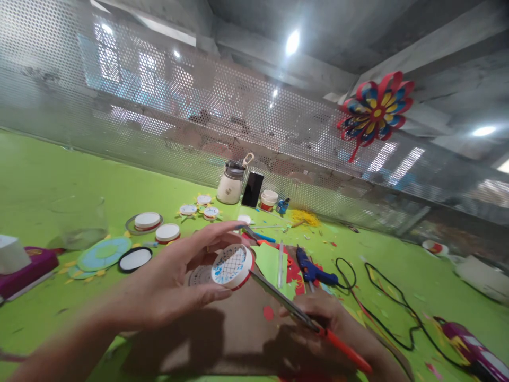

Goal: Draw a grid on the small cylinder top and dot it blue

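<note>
My left hand (178, 270) grips a small round white paper disc cup (233, 265) by its edge, thumb below and fingers behind. A red band runs round its side, and a grid pattern with blue flecks shows on its face. In my right hand (322, 313) is a pair of scissors (284, 300) with orange-red handles; the blades point up and left, their tips at the red edge of the cup. Whether tips and edge touch I cannot tell. Below both hands lies a brown cardboard sheet (238, 339), with a red paper scrap (268, 313) on it.
A blue glue gun (316, 273) with a black cord lies right of the cardboard. Green paper (268, 262), white discs (167, 232), a bottle (230, 183), a phone (253, 190) and a clear cup (81, 223) stand about the green table (131, 183). A perforated screen (178, 106) rises behind.
</note>
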Available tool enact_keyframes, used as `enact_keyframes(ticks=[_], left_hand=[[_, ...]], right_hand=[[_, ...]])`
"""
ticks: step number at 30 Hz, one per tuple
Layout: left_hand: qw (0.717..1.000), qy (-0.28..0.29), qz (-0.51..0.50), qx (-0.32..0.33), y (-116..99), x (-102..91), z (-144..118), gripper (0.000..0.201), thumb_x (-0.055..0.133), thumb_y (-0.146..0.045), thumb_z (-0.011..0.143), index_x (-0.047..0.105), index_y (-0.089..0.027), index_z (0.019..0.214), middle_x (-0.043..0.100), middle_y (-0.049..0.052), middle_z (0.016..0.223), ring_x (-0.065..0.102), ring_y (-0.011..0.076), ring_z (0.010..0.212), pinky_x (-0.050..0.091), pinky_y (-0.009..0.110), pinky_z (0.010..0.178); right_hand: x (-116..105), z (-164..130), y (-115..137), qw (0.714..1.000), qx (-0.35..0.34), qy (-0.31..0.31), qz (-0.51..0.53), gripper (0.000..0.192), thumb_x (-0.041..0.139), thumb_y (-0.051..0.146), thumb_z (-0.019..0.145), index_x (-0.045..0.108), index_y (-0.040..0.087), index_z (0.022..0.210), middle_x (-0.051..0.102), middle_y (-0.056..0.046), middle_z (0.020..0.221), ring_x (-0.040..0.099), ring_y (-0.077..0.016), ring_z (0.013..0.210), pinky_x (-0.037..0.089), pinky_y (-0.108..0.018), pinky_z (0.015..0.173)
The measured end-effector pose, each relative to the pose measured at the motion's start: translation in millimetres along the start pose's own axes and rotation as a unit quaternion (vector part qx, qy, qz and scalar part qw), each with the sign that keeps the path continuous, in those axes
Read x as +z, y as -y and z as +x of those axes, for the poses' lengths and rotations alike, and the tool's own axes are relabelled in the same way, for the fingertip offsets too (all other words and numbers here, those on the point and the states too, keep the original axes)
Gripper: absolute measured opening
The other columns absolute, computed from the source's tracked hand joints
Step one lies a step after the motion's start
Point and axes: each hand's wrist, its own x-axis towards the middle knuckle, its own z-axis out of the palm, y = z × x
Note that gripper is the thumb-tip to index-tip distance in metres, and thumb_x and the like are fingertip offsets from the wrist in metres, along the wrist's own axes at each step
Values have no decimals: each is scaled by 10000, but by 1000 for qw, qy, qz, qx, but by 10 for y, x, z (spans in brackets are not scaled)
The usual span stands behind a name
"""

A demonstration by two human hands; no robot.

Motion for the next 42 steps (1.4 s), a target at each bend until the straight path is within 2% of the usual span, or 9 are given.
enact_keyframes(ticks=[7,14,18,26,30,35,38,42], left_hand=[[1000,-9,-1,-9,-49,19,28,748,831,-333,937,515,-407,1610,717,51,1499,716,247,1333,572,308,1130],[1000,-11,10,-1,3,3,25,769,835,-320,920,517,-374,1617,697,84,1529,724,270,1321,571,349,1141],[1000,-18,13,5,37,3,42,767,835,-347,922,518,-394,1619,702,84,1520,730,290,1309,569,390,1150],[1000,-20,19,-11,59,-6,36,759,840,-393,908,544,-362,1607,715,108,1499,735,319,1299,567,434,1156],[999,-27,19,-25,66,-5,45,734,855,-412,886,590,-338,1567,719,111,1491,726,331,1313,567,443,1158],[999,-24,14,-18,110,-10,47,700,854,-389,884,620,-343,1543,701,104,1520,696,337,1363,564,428,1162],[1000,-27,6,-8,139,-9,51,705,860,-396,881,622,-354,1543,698,100,1526,701,337,1356,561,438,1166],[999,-20,-1,-34,101,-6,62,698,869,-393,870,641,-332,1527,669,110,1565,681,348,1384,557,450,1171]], right_hand=[[-46,10,76,1000,-3,7,-14,188,708,273,924,809,184,793,733,-38,762,617,-168,676,491,-250,652],[-23,25,135,1000,13,12,-1,202,680,302,952,836,184,902,655,-5,701,521,-145,617,436,-241,589],[-17,27,133,1000,11,9,-9,227,690,324,960,816,187,830,590,9,654,471,-140,602,425,-246,588],[-1,-10,84,1000,26,-12,-6,227,703,348,950,834,204,833,679,-26,704,557,-172,642,463,-262,615],[14,24,76,1000,23,-11,12,211,692,331,949,850,196,910,682,-20,709,550,-159,629,471,-253,626],[-6,60,104,997,40,33,55,220,678,260,906,871,176,969,589,11,657,457,-127,591,421,-227,580],[-11,53,96,994,60,38,79,285,673,208,858,880,185,1052,633,-1,713,501,-129,621,439,-218,595],[-11,39,60,993,55,38,98,318,686,214,829,884,197,1078,653,-6,722,520,-136,634,453,-223,605]])
